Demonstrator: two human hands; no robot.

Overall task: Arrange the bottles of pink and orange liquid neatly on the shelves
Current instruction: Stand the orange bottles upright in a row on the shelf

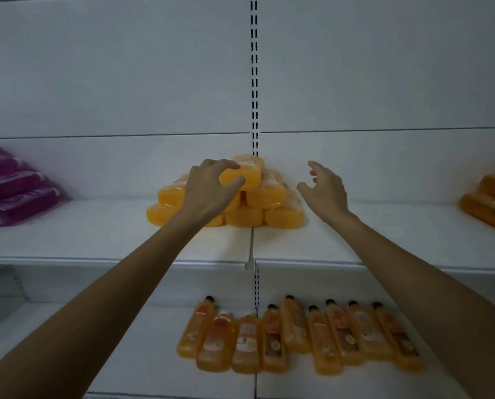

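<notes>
A pyramid of orange bottles [269, 197] lies on its side in the middle of the upper shelf [96, 240], bottoms facing me. My left hand [208, 185] grips the bottom end of the top orange bottle [247, 171] of the pile. My right hand [324, 187] hovers just right of the pile with fingers spread and holds nothing. Pink bottles [12, 185] lie stacked at the shelf's far left. A row of several orange bottles [298, 335] lies flat on the lower shelf [125, 355], caps toward the back.
More orange bottles [491, 203] are stacked at the upper shelf's far right edge. A slotted upright [254, 82] splits the white back wall into two bays. Bare shelf surface lies between the piles.
</notes>
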